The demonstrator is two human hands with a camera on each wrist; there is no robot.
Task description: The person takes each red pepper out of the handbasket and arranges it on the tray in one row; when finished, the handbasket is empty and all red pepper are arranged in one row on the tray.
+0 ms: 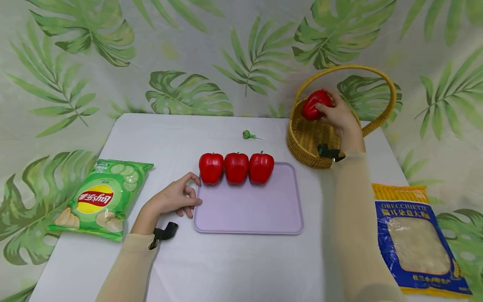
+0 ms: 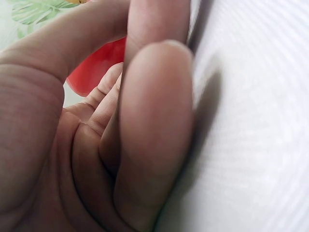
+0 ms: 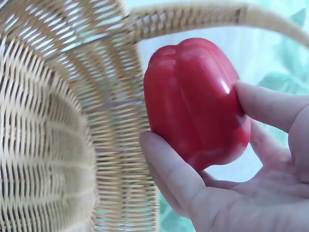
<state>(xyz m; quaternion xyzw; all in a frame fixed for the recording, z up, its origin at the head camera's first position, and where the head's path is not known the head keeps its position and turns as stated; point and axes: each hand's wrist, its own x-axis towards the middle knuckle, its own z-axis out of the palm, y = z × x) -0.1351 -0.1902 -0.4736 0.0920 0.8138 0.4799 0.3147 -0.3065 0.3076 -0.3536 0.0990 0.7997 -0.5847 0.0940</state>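
Observation:
My right hand holds a red bell pepper above the wicker basket. In the right wrist view, the thumb and fingers grip the pepper from two sides, with the basket's woven wall beside it. Three more red bell peppers stand in a row along the back left of the lilac tray. At the tray's left edge rests my left hand, fingers loosely curled, its thumb and index fingertips at the rim. The left wrist view shows mostly these fingers against the white tablecloth.
A green bag of Lay's chips lies at the left, and a blue and yellow orecchiette bag at the right edge. Behind the tray is a small green-wrapped lollipop. The basket's tall handle arches over the right hand.

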